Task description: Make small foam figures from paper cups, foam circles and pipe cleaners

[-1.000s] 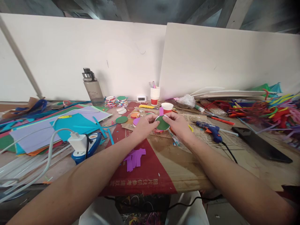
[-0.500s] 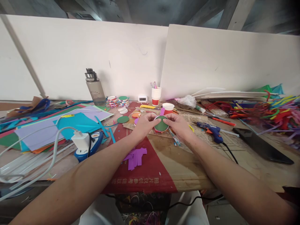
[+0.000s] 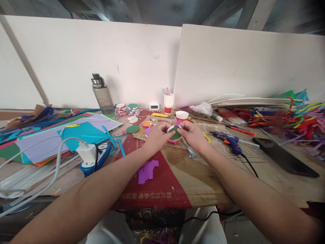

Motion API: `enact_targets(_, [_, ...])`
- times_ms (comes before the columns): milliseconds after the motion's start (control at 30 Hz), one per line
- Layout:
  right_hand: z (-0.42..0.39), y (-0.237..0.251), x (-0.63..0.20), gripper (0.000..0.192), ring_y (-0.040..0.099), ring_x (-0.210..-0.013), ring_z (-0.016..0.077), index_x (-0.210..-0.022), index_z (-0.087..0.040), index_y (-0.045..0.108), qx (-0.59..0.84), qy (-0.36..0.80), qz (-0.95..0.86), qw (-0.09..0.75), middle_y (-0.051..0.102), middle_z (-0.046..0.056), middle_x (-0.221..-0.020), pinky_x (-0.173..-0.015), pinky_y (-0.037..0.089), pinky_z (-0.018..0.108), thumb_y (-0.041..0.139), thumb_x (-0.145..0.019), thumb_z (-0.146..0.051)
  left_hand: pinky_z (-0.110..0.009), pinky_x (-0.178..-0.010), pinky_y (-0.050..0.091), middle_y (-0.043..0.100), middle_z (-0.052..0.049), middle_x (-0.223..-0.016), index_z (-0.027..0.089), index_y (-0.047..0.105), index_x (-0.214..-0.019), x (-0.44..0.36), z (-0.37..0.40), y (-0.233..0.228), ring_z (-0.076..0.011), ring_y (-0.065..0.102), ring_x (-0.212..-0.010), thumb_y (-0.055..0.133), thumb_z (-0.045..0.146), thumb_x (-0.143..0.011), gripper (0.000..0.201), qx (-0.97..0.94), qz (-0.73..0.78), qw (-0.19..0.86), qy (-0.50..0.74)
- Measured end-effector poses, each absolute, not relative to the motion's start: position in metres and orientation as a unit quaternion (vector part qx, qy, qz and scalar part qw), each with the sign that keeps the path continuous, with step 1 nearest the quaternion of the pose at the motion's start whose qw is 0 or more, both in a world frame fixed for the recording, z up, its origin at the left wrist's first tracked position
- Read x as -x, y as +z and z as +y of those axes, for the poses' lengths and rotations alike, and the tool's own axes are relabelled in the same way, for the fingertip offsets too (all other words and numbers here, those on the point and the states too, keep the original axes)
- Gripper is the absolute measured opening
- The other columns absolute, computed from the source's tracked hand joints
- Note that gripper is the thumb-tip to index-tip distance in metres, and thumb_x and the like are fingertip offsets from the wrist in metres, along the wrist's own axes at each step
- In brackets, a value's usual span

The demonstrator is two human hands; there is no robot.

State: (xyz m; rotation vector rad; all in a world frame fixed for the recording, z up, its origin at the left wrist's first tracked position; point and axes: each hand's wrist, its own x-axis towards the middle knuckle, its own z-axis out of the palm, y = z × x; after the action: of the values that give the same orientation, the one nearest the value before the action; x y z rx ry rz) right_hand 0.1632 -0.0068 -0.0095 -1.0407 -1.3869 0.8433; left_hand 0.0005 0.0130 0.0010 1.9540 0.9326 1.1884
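Between my two hands, a little above the cardboard, is a small round craft piece [image 3: 175,135] with a green face and a whitish rim. My left hand [image 3: 158,137] is closed on its left side, thumb across the green face. From the right, my right hand [image 3: 193,135] pinches the edge near a purple strip [image 3: 178,122] that sticks up at the top. Fingers hide most of the rim. Purple strips [image 3: 148,171] lie on the red part of the cardboard nearer me. A green disc [image 3: 133,129] and an orange disc [image 3: 147,124] lie to the left.
A blue glue gun [image 3: 232,144] and a black phone-like slab [image 3: 284,156] lie at right. Paper cups [image 3: 169,103], a white clock [image 3: 154,106] and a bottle [image 3: 102,95] stand at the back. Coloured sheets [image 3: 45,140] and a charger on a blue power strip [image 3: 95,159] are left.
The round piece has tilted and turned slightly in my hands, with the purple strip now leaning to the right. My left fingers have shifted over its upper left edge.
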Motion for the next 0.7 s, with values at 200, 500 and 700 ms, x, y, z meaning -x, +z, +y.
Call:
enact_targets(200, [-0.012,-0.004,-0.161,0.015,0.053,-0.068,0.0146,-0.078,-0.02,0.06,0.441,0.284,-0.632,0.571,0.061,-0.001,-0.074,-0.066,0.042,0.028,0.062,-0.072,-0.034,-0.024,-0.065,0.042,0.061,0.001,-0.075,0.018,0.06,-0.077,0.0,0.013,-0.002,-0.0126,0.053,-0.069,0.063,0.023,-0.076,0.005,-0.763,0.338,0.275,0.478])
enact_targets(500, [-0.019,0.0,-0.157,0.018,0.051,-0.067,0.0151,-0.077,-0.02,0.059,0.467,0.295,-0.622,0.555,0.059,0.0,-0.073,-0.065,0.042,0.029,0.059,-0.074,-0.038,-0.023,-0.065,0.044,0.06,0.0,-0.076,0.015,0.061,-0.081,-0.002,0.008,0.002,-0.0116,0.054,-0.07,0.059,0.031,-0.081,0.015,-0.722,0.348,0.365,0.474])
enact_targets(700, [-0.018,0.0,-0.157,0.026,0.044,-0.063,0.0125,-0.069,-0.019,0.054,0.504,0.32,-0.592,0.541,0.05,-0.004,-0.066,-0.06,0.036,0.027,0.06,-0.074,-0.044,-0.02,-0.054,0.044,0.062,0.0,-0.073,0.014,0.065,-0.078,-0.004,0.005,0.004,-0.0099,0.055,-0.061,0.064,0.033,-0.076,0.018,-0.684,0.38,0.48,0.397])
